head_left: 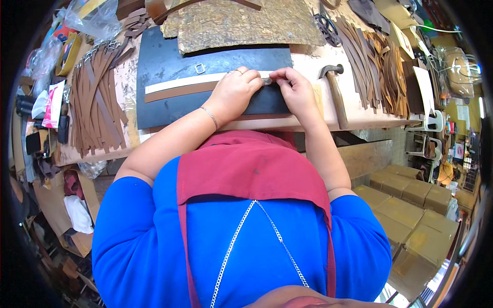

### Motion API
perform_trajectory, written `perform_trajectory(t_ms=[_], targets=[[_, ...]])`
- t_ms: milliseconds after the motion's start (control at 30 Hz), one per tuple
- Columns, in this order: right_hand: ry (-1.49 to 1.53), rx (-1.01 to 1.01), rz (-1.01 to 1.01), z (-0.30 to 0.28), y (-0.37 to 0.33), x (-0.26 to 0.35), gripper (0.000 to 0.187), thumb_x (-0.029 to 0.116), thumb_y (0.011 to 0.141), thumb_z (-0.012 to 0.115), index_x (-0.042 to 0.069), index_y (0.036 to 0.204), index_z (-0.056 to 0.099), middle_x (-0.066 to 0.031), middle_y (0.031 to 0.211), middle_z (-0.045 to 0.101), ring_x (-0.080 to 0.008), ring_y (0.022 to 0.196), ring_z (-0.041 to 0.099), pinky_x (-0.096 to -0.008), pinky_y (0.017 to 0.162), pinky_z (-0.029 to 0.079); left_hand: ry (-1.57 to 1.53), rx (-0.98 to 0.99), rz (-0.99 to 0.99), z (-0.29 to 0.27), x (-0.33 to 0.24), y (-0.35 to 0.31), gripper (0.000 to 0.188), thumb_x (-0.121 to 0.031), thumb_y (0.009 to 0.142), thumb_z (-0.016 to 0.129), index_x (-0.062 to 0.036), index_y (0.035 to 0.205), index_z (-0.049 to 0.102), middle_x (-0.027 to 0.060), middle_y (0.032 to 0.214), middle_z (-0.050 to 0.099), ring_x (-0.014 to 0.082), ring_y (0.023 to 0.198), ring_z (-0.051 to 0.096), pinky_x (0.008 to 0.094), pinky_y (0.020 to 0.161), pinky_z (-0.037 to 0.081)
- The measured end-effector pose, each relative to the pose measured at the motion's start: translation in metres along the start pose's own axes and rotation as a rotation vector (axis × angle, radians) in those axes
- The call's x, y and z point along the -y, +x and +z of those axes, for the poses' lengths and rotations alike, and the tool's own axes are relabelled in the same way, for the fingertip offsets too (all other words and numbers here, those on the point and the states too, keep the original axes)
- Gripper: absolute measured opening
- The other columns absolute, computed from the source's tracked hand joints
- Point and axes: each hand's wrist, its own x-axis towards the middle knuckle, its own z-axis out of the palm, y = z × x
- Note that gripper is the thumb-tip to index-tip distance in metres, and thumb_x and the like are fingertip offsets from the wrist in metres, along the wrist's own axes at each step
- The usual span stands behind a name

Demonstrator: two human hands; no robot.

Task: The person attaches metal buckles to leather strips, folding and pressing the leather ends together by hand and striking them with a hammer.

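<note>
A brown leather strap (174, 92) lies across a black mat (159, 115), with a white strip (179, 81) along its far edge. My left hand (236, 92) rests over the strap's right part, its fingers curled and pressed together. Close by, my right hand (295, 90) makes a pinch at the strap's right end. Between the fingertips of both hands shows a small silvery metal piece (267, 81), possibly a buckle; its shape is mostly hidden. A loose rectangular metal ring (200, 68) sits on the mat beyond the white strip.
A wooden-handled hammer (336, 97) lies right of the mat. Brown straps (95, 102) with metal fittings hang over the bench at left; more straps (359, 66) lie at right, near black scissors (327, 28). A worn mottled board (246, 25) overlaps the mat's far edge. Cardboard boxes (411, 220) stand below right.
</note>
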Motion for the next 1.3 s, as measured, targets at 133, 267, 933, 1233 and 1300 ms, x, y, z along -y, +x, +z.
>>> perform_trajectory(t_ms=[133, 267, 933, 1233, 1300], targets=[[-0.093, -0.010, -0.152, 0.001, 0.002, 0.002, 0.009, 0.002, 0.089, 0.070, 0.004, 0.097, 0.073, -0.0120, 0.093, 0.072, -0.0277, 0.088, 0.070, -0.0365, 0.082, 0.056, -0.059, 0.004, -0.098, -0.001, -0.001, 0.001, 0.020, -0.005, 0.088, 0.060, -0.0086, 0.107, 0.066, 0.0089, 0.098, 0.065, 0.0311, 0.094, 0.063, 0.0424, 0.085, 0.053], [-0.126, 0.000, -0.094, 0.004, 0.004, 0.003, 0.009, 0.008, 0.086, 0.076, 0.006, 0.094, 0.074, -0.0106, 0.091, 0.071, -0.0296, 0.088, 0.069, -0.0393, 0.080, 0.055, -0.129, -0.052, -0.085, 0.001, 0.002, 0.003, 0.023, -0.003, 0.088, 0.061, -0.0078, 0.110, 0.066, 0.0107, 0.098, 0.066, 0.0332, 0.094, 0.063, 0.0433, 0.086, 0.052], [-0.421, -0.130, -0.456, 0.003, -0.021, -0.006, 0.013, 0.017, 0.084, 0.078, 0.016, 0.097, 0.078, 0.0043, 0.094, 0.071, -0.0189, 0.095, 0.064, -0.0377, 0.087, 0.043, -0.155, -0.041, -0.058, -0.003, 0.008, 0.006, 0.015, -0.004, 0.087, 0.069, -0.0064, 0.101, 0.073, 0.0104, 0.099, 0.069, 0.0311, 0.094, 0.067, 0.0398, 0.084, 0.056], [-0.456, -0.143, -0.469, 0.003, -0.020, 0.000, 0.015, 0.014, 0.082, 0.079, 0.013, 0.098, 0.079, 0.0018, 0.094, 0.072, -0.0210, 0.093, 0.065, -0.0376, 0.085, 0.046, -0.172, -0.018, -0.087, -0.007, 0.006, 0.007, 0.014, -0.004, 0.086, 0.069, -0.0061, 0.100, 0.072, 0.0101, 0.097, 0.069, 0.0310, 0.094, 0.067, 0.0403, 0.084, 0.055], [-0.465, -0.140, -0.460, 0.004, -0.021, 0.000, 0.015, 0.015, 0.083, 0.078, 0.014, 0.098, 0.079, 0.0021, 0.094, 0.071, -0.0206, 0.095, 0.065, -0.0373, 0.085, 0.045, -0.169, -0.014, -0.085, -0.007, 0.006, 0.007, 0.014, -0.003, 0.086, 0.069, -0.0060, 0.099, 0.072, 0.0102, 0.097, 0.068, 0.0311, 0.094, 0.067, 0.0403, 0.084, 0.055]])
